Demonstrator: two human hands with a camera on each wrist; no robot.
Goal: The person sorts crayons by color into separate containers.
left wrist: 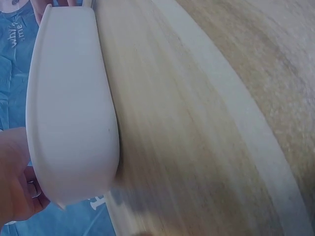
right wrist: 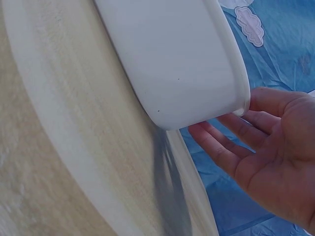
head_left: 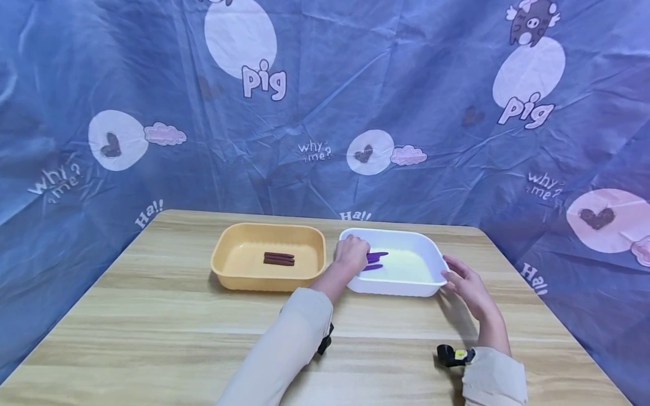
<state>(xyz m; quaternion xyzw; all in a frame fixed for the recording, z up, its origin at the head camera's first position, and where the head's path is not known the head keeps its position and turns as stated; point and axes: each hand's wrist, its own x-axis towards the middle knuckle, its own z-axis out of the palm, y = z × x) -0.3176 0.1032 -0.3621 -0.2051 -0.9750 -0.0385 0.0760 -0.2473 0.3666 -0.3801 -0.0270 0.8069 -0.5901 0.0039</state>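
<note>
A white plastic basin [head_left: 401, 288] stands on the table. My left hand [head_left: 354, 255] holds its left end, with the fingers bent at the rim. In the left wrist view, that hand [left wrist: 15, 179] wraps the end of the basin [left wrist: 74, 103], and a ring shows on one finger. My right hand [head_left: 469, 286] grips the opposite end; in the right wrist view its thumb [right wrist: 275, 101] is at the rim and the fingers lie against the end wall. Several purple tapered sticks [head_left: 374, 257] lie inside near my left hand, partly hidden by it.
A yellow basin [head_left: 264, 283] stands left of the white one, holding several dark brown sticks [head_left: 279, 259]. Both are on a wood-grain table [head_left: 167, 338]. A blue patterned cloth [head_left: 315, 107] hangs behind and at the sides.
</note>
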